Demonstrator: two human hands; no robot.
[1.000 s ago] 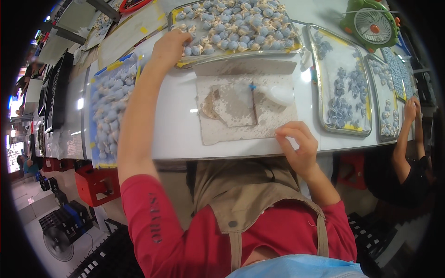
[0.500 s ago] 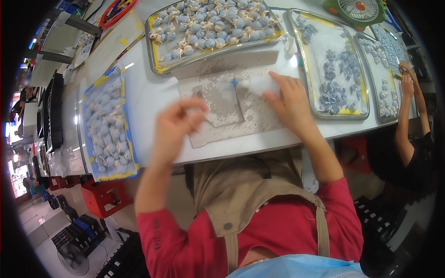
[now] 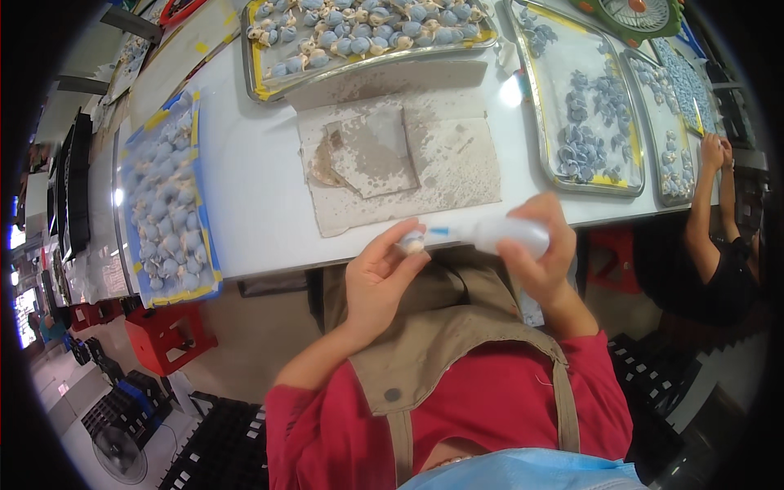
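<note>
Between the thumb and fingers of my left hand (image 3: 371, 286) is a small blue-and-cream figurine (image 3: 413, 243), held just off the table's near edge. My right hand (image 3: 549, 257) is closed round a white squeeze bottle (image 3: 513, 235), which lies sideways with its blue nozzle (image 3: 439, 232) pointing left at the figurine. A small gap seems to separate nozzle and figurine. Beyond my hands, a stained sheet of cardboard (image 3: 457, 167) rests on the white table (image 3: 253, 204).
A metal tray (image 3: 269, 86) of similar figurines stands at the back. To the left is a blue-edged tray (image 3: 208, 245) of more. On the right, another tray (image 3: 563, 181) bears grey-blue pieces, near a green fan (image 3: 633, 20). A co-worker's hands (image 3: 717, 151) work at far right.
My right hand has brought the bottle from over the cardboard toward me. My left hand has moved right and now holds the figurine near the nozzle. The view has shifted slightly.
</note>
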